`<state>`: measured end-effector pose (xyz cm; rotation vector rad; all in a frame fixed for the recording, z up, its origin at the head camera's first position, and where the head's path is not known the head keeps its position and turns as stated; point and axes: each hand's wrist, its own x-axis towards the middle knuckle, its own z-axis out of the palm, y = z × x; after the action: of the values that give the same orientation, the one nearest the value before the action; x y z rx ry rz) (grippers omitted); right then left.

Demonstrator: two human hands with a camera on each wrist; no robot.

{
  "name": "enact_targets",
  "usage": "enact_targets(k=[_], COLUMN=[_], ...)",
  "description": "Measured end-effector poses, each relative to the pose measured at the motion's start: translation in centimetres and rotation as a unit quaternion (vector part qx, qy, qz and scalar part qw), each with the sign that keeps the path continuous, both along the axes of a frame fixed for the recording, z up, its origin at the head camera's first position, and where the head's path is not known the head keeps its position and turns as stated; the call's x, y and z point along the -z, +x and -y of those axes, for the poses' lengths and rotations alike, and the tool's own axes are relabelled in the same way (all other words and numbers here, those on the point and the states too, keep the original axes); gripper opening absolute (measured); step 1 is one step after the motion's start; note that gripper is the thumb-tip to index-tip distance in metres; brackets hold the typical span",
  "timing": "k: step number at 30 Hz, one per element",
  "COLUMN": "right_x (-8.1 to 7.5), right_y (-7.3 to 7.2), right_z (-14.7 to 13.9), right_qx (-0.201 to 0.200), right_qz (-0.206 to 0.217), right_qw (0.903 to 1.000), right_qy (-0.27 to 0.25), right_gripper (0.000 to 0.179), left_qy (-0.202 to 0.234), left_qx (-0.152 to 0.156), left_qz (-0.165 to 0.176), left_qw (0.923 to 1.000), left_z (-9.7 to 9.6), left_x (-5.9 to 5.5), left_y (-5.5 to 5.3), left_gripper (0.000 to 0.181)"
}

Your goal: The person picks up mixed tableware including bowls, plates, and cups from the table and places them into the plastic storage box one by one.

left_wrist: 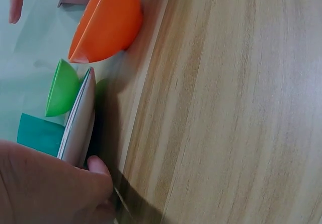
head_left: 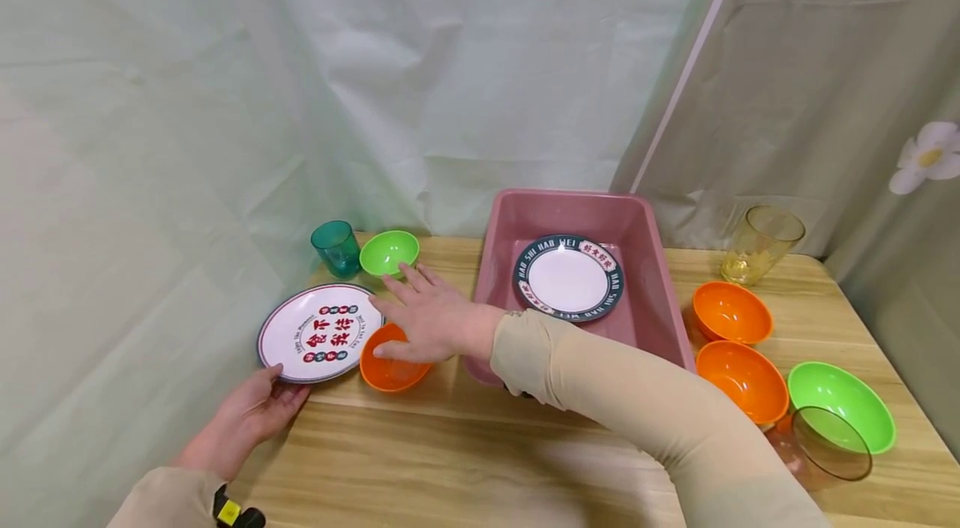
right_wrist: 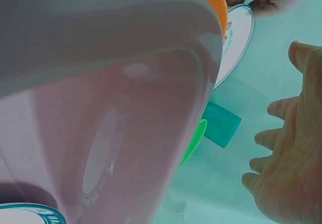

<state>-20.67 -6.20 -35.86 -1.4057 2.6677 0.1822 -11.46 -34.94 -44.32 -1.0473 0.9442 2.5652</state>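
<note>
My left hand point(head_left: 258, 409) pinches the near rim of a white plate point(head_left: 288, 336) with red lettering, thumb on top and fingers beneath. In the left wrist view that plate point(left_wrist: 80, 126) tilts, its far edge beside the green bowl point(left_wrist: 63, 89). Spread fingers and a bare palm show on my right hand point(head_left: 431, 313), which reaches across above the orange bowl point(head_left: 392, 376) and holds nothing. Behind the plate stand a teal cup point(head_left: 337, 249) and a small green bowl point(head_left: 389, 252).
A pink bin point(head_left: 660, 295) holds a plate point(head_left: 567, 277) with a dark green rim. To its right are two orange bowls point(head_left: 732, 312), a green bowl point(head_left: 851, 403), a yellow glass point(head_left: 761, 245) and a brownish clear glass point(head_left: 821, 449). Pale curtains point(head_left: 480, 78) hang along the table's back and sides.
</note>
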Motion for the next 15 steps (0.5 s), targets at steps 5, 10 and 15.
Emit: enact_targets(k=[5, 10, 15], right_x=[0.1, 0.1, 0.2], right_y=[-0.1, -0.1, -0.1], right_z=[0.0, -0.1, -0.1], right_qx=[0.003, 0.005, 0.005], right_qz=[0.003, 0.007, 0.008], right_qw=[1.0000, 1.0000, 1.0000], right_qy=[0.001, 0.002, 0.002], right_gripper=[0.080, 0.081, 0.081], left_qy=[0.020, 0.033, 0.023], left_qx=[-0.014, -0.024, -0.031], left_qz=[-0.027, -0.062, -0.071], left_qw=[0.9993, 0.9973, 0.9968], left_z=[-0.5, -0.8, -1.1], left_x=[-0.3, -0.5, -0.7], left_y=[-0.6, -1.1, -1.3], left_gripper=[0.061, 0.062, 0.061])
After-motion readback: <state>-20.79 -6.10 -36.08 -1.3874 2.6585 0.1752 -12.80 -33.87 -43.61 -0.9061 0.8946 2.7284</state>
